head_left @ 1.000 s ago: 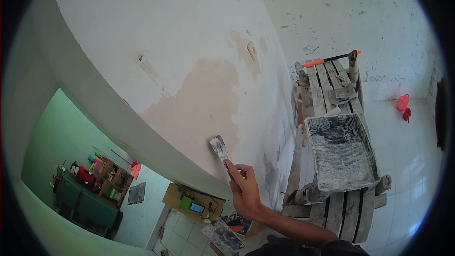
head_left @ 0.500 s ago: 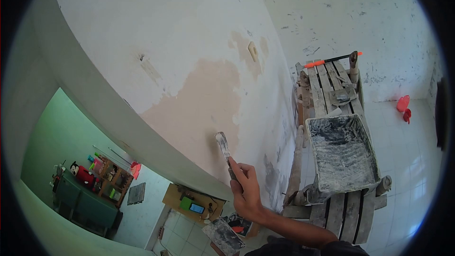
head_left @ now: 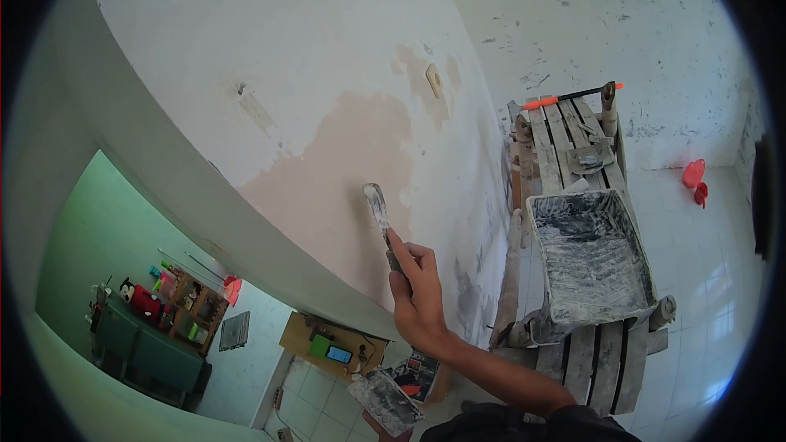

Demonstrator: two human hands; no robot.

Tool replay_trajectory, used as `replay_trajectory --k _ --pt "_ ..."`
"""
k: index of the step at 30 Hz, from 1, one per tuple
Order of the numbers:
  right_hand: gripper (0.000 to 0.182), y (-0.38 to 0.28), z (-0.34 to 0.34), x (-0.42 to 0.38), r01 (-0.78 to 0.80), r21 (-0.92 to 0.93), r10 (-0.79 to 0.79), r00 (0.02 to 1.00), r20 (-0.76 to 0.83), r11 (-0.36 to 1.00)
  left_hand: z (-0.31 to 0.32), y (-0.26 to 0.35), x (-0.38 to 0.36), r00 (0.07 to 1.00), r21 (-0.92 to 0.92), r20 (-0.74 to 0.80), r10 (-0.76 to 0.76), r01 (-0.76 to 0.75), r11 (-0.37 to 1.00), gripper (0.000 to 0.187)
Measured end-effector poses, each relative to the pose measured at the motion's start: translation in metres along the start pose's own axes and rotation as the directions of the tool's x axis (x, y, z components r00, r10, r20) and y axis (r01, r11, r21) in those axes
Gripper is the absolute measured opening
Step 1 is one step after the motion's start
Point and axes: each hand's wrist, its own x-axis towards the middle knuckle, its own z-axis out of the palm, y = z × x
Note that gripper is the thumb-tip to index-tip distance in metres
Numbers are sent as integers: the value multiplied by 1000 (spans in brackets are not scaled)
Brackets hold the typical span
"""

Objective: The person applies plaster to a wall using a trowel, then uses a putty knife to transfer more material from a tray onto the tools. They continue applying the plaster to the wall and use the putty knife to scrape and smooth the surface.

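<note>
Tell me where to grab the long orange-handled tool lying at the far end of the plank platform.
Grip the orange-handled tool on its orange sleeve, coming from above: it lies flat across the planks, so only the top is free, and that orange end overhangs toward the wall.

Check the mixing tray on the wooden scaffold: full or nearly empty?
Nearly empty. The tray shows its bare floor and walls, only smeared with grey-white residue, with no pooled heap of plaster visible. The right hand holds the putty knife against the wall.

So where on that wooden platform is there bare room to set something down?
The planks between the mortar tray and the orange-handled tool are partly bare; a small trowel takes their right side. The tray fills the middle. Only short plank ends show below it.
</note>
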Motion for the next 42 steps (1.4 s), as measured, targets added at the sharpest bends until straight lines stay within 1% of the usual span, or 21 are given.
replay_trajectory --k 4,8,10,11,12,13,14,17,18,21,22,23,24,26,27,28,31,34,36,39,42 --pt "60 7 6 9 21 -42 -19 999 46 999 -2 3 8 997 369 43 63 -74 927 63" --pt "58 10 -17 -47 61 -29 -56 986 156 998 1 -1 17 987 666 94 129 -158 729 72" --pt "55 17 -33 -70 -209 371 149 972 184 905 -3 -5 7 983 786 95 158 -171 594 76" --pt "55 12 -42 -71 -225 369 158 966 204 902 -6 -7 -1 981 839 90 171 -168 518 78" --pt "54 4 -52 -70 -378 504 302 925 229 776 34 7 -7 982 839 68 177 -152 523 78" --pt "53 -1 -60 -69 -502 615 435 859 272 607 77 19 -4 995 488 -25 98 -73 870 66" --pt "53 -3 -67 -69 -519 607 446 849 284 602 114 30 0 998 13 -67 -10 11 1000 56" --pt "50 -2 -85 -71 -559 654 425 824 374 510 132 39 15 997 -184 0 -82 81 980 56" --pt "50 0 -91 -76 -571 646 429 817 386 507 142 41 18 997 -192 -12 -79 75 979 56" --pt "45 -1 -104 -98 -410 250 326 890 318 877 165 46 20 989 -177 -149 4 -31 984 55" --pt "45 -2 -104 -101 -433 245 344 877 335 867 168 47 21 998 -275 -43 -54 40 961 56" --pt "42 -3 -104 -99 -241 145 180 922 344 960 167 47 21 993 -364 73 -98 118 924 57" --pt "42 -3 -103 -99 -23 49 3 930 368 999 162 45 21 994 -369 57 -96 110 923 57" --pt "45 -2 -100 -104 -52 23 40 933 358 998 155 43 25 974 -406 98 -206 228 885 58" --pt "47 2 -99 -104 18 -29 -7 936 351 999 161 45 23 953 -450 186 -239 299 842 60" --pt "49 5 -98 -105 88 -82 -54 937 345 993 171 47 19 952 -451 190 -241 303 839 60" --pt "55 8 -91 -113 51 -106 -10 933 358 993 186 49 9 954 -478 82 -290 293 828 58" --pt "58 20 -89 -129 132 -186 -58 932 358 974 176 45 8 957 -489 170 -236 290 823 56" --pt "59 25 -94 -137 141 -211 -59 934 351 967 168 44 10 955 -345 222 -198 267 900 58" --pt "60 30 -109 -149 138 -275 -38 940 340 952 159 47 13 932 -492 220 -289 362 792 64" --pt "56 31 -130 -147 114 -357 6 948 319 927 155 53 16 934 -412 270 -234 332 849 65"
